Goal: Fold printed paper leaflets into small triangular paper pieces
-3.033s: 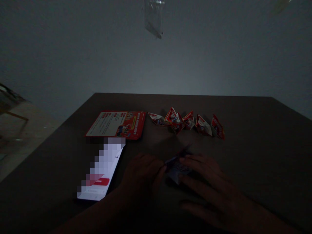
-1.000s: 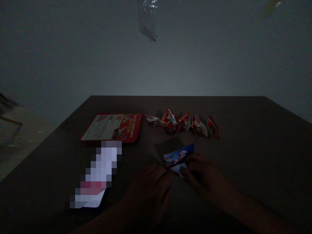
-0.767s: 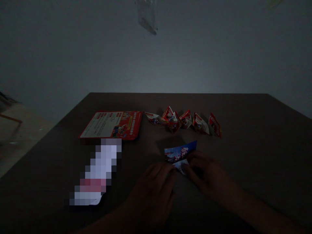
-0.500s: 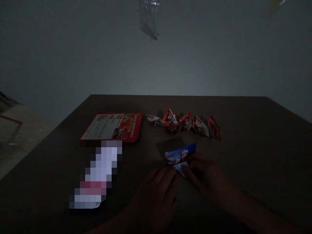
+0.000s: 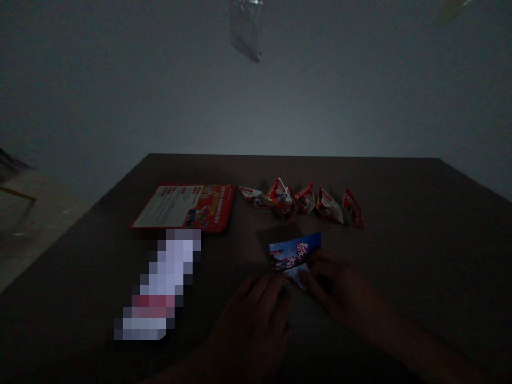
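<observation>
A small blue sheet of folded paper (image 5: 288, 252) with white lettering stands creased on the dark table, its back flap raised and its lower flap lying towards me. My right hand (image 5: 344, 285) pinches its right side between thumb and fingers. Fingertips of my left hand (image 5: 260, 306) rest at the near left corner of the sheet; the fingers are stretched out and the thumb is apart from them. Dim light hides how firmly they touch. Beyond the sheet, several red and white folded paper pieces (image 5: 282, 198) stand in a row.
Left of the row lies a stack of red and white printed sheets (image 5: 172, 205). Nearer me is a phone-like slab with a bright, pixelated face (image 5: 162, 282). The table (image 5: 392, 197) meets a grey wall (image 5: 340, 80), where a clear plastic pouch (image 5: 246, 32) hangs.
Both hands stay in nearly the same place at the paper. My left fingers have shifted slightly, and the raised flap sits a touch higher and further left in view.
</observation>
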Motion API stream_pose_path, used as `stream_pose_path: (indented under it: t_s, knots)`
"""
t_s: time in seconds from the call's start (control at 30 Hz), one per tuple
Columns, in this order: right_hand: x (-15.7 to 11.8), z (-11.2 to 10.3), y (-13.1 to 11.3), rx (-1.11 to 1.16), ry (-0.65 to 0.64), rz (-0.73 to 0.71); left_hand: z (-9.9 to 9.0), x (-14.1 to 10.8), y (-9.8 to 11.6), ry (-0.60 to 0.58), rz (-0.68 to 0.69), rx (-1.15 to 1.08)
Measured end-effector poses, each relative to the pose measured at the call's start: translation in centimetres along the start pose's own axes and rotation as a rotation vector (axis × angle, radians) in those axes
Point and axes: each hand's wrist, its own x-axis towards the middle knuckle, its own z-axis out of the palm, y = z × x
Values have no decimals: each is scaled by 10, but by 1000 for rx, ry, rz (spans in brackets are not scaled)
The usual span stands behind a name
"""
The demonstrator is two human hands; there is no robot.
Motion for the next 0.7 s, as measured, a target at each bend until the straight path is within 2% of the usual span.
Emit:
stream_pose_path:
  t_s: [0.43,0.7]
  knots:
    - [2,-2,1,-45,-2,-17,-7,-2,-1,12,-10,-28]
    - [4,-4,-2,-36,-3,-15,-14,0,-2,-38,-36,-83]
